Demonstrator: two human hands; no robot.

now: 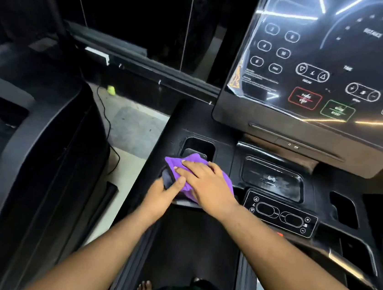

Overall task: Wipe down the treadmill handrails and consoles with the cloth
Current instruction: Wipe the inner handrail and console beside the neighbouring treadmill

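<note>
Fingers of the right hand (205,182) lie flat on the soft, light cloth (192,166), left hand (164,194) pinching its near-left edge, so it'll probably bunch unless pressed flat.

Soft cloth (195,166); glossy console (326,64)

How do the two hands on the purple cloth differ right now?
The right hand lies flat on top of the purple cloth, fingers spread straight. The left hand sits lower at the cloth's near-left edge, its thumb pressed against the fold. Both touch the cloth on the treadmill console.
</note>
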